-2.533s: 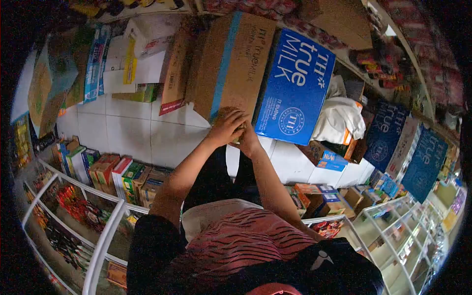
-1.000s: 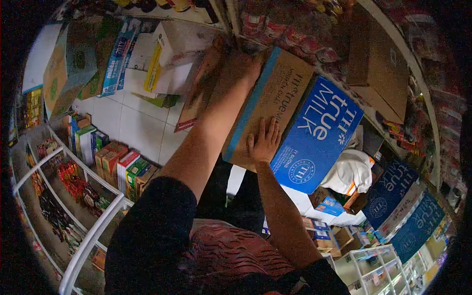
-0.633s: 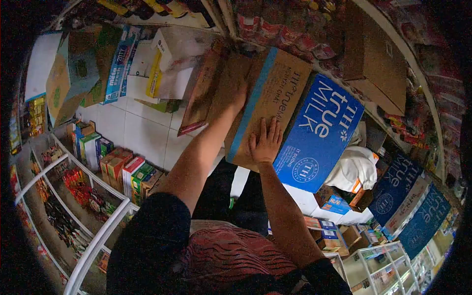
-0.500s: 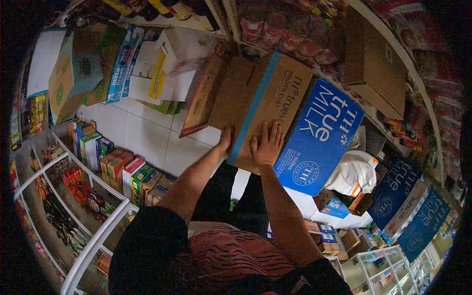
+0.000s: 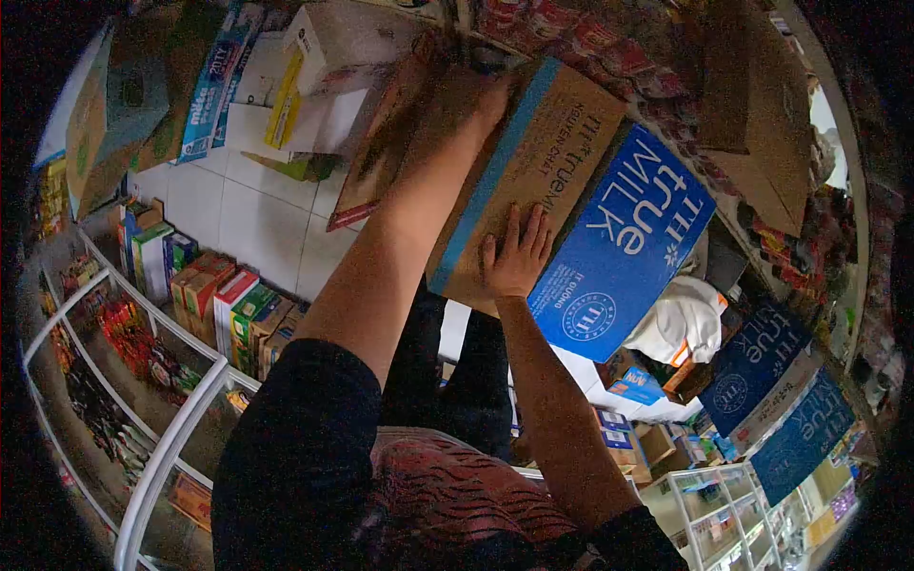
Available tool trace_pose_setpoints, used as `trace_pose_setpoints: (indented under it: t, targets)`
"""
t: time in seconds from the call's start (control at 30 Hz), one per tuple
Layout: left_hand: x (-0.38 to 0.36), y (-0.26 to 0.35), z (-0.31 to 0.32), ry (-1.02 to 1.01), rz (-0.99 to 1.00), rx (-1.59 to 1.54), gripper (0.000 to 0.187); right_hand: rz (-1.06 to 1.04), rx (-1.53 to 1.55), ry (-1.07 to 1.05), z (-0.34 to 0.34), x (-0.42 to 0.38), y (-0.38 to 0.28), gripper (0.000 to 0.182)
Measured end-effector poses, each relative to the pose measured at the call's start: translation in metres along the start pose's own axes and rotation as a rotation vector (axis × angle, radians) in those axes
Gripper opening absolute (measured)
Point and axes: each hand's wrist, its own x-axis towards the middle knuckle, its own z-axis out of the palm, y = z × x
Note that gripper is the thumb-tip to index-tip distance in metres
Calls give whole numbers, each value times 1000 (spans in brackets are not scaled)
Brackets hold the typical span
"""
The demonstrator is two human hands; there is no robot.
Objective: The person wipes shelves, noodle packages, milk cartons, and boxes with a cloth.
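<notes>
My right hand (image 5: pixel 518 255) lies flat with its fingers spread on the brown side of a TH true MILK carton (image 5: pixel 562 143), which has a light blue stripe. Beside that brown side is the blue TH true MILK face (image 5: pixel 628 238). My left arm reaches forward over the near-left edge of the carton. At its far end, my left hand (image 5: pixel 490 90) is dim and blurred by the carton's far-left corner, and its fingers cannot be made out.
Open brown boxes stand at the left (image 5: pixel 114 124) and upper right (image 5: pixel 752 124). White racks (image 5: pixel 176 457) with packets fill the lower left. A white bag (image 5: pixel 681 319) and more blue milk cartons (image 5: pixel 762 366) are on the right.
My left hand has moved from the carton's near-left edge to its far-left corner. My right hand stays flat on the carton. The whole view has shifted slightly.
</notes>
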Motion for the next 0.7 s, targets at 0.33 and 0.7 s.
trace_pose_setpoints:
  t: [0.33, 0.7]
  targets:
    - [-104, -35, -6, -104, -335, -413, 53, 13, 12, -19, -2, 0, 0, 54]
    - [-246, -73, -15, -49, -672, -727, 52, 28, 42, -25, 1, 1, 2, 55]
